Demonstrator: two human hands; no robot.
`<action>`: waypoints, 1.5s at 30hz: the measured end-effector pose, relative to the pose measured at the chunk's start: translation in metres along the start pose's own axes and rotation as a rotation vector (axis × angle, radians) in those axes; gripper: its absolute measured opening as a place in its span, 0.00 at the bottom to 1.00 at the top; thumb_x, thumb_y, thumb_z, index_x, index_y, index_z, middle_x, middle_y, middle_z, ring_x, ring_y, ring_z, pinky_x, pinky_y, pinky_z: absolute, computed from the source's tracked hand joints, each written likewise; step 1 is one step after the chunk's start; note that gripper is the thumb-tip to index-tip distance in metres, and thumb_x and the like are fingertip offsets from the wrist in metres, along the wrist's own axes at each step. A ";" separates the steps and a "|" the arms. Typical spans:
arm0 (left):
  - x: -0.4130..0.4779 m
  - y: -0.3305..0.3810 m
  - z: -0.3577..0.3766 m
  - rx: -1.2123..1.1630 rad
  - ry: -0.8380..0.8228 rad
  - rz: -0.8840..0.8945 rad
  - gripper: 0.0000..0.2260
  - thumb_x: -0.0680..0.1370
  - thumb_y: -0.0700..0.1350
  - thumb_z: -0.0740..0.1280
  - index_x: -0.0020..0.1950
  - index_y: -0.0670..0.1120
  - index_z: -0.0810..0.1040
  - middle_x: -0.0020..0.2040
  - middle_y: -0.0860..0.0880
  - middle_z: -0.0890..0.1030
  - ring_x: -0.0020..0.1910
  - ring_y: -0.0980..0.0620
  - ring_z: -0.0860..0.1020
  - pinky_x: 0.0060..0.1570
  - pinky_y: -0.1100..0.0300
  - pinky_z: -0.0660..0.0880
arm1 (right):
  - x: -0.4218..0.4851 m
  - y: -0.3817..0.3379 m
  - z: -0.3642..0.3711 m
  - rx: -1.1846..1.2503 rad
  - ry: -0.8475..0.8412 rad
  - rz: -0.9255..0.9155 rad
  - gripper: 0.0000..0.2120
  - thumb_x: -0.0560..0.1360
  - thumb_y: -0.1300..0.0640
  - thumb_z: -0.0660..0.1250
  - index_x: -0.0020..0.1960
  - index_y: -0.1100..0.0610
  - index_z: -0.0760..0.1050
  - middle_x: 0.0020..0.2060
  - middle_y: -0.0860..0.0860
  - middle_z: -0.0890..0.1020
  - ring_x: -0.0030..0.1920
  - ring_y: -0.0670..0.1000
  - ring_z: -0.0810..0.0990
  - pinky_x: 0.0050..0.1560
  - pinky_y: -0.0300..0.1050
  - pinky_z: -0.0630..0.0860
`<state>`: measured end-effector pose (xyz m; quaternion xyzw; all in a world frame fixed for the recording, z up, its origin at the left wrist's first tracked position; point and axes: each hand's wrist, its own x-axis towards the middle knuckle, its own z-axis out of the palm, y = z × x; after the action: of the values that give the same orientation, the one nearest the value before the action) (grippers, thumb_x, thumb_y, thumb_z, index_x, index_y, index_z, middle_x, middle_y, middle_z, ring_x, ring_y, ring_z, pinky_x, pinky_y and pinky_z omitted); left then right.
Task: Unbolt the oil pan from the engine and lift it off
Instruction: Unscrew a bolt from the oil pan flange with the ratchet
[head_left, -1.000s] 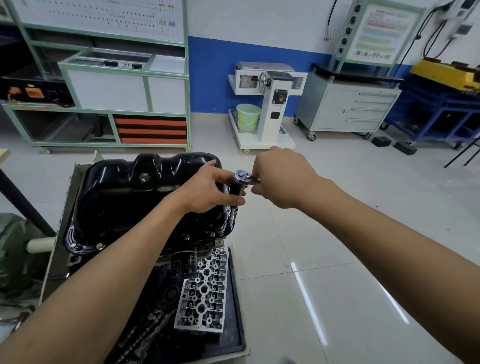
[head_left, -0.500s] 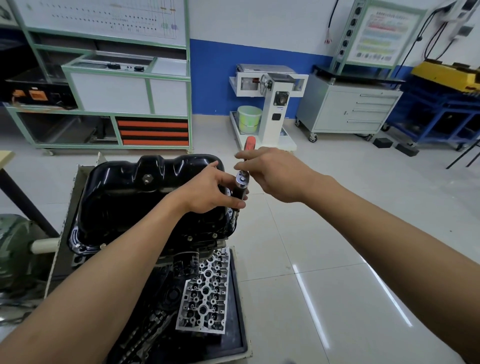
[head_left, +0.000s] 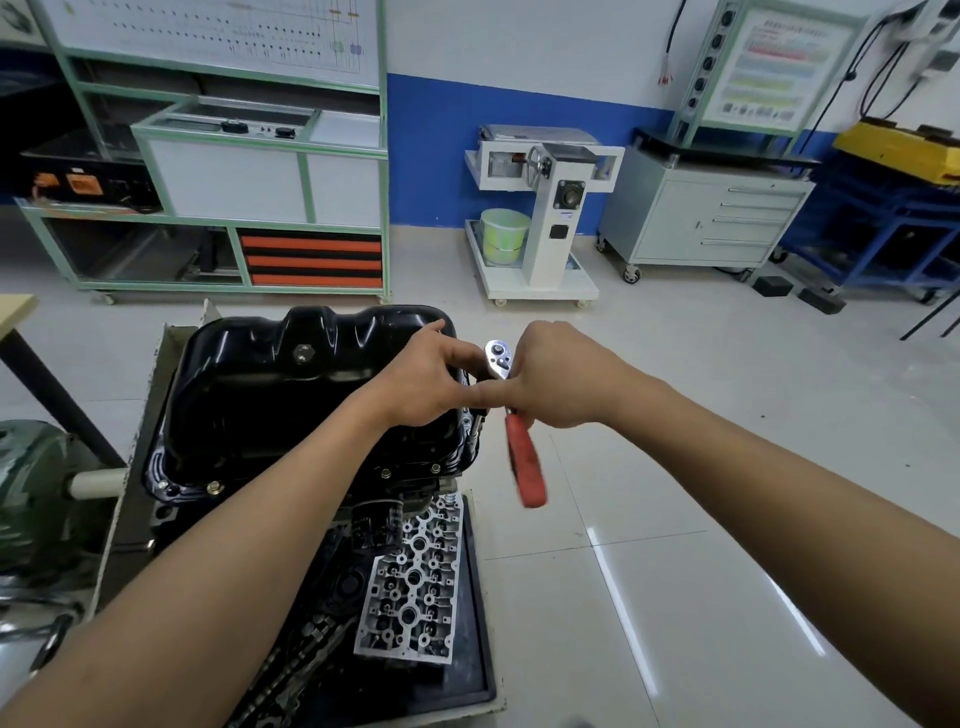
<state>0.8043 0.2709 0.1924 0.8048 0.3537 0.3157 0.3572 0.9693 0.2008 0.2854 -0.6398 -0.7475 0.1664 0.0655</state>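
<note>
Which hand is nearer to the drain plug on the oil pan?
Left. The left hand is over the oil pan, right of the drain plug; the right hand is farther right.

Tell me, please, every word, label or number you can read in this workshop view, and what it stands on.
No text here is legible.
Wiring-diagram board: print too small to read.
Coloured chart panel: lines blurred.
Small label on the white machine: too small to read.
Oil filter: markings blurred.
</note>
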 end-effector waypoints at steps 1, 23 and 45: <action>0.000 0.001 0.000 -0.011 0.006 0.000 0.06 0.74 0.46 0.78 0.49 0.50 0.87 0.40 0.65 0.84 0.47 0.64 0.80 0.74 0.65 0.44 | 0.000 0.001 -0.004 -0.033 0.011 -0.017 0.27 0.72 0.42 0.74 0.27 0.56 0.65 0.19 0.48 0.68 0.21 0.49 0.65 0.26 0.42 0.61; 0.000 0.003 -0.004 -0.015 -0.024 -0.053 0.07 0.71 0.48 0.80 0.46 0.54 0.86 0.47 0.61 0.86 0.57 0.65 0.79 0.77 0.56 0.42 | 0.018 0.009 -0.011 -0.545 0.163 -0.215 0.03 0.77 0.60 0.62 0.46 0.56 0.74 0.42 0.52 0.74 0.44 0.56 0.76 0.33 0.45 0.65; -0.001 0.008 -0.008 0.077 -0.081 -0.045 0.10 0.71 0.52 0.80 0.47 0.64 0.82 0.49 0.67 0.84 0.65 0.66 0.73 0.78 0.55 0.39 | 0.011 0.006 -0.014 -0.595 0.150 -0.156 0.17 0.75 0.66 0.63 0.60 0.51 0.80 0.51 0.54 0.78 0.45 0.58 0.74 0.40 0.49 0.72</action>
<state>0.8005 0.2689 0.2027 0.8219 0.3688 0.2611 0.3469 0.9771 0.2142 0.2950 -0.5819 -0.8034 -0.1127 -0.0572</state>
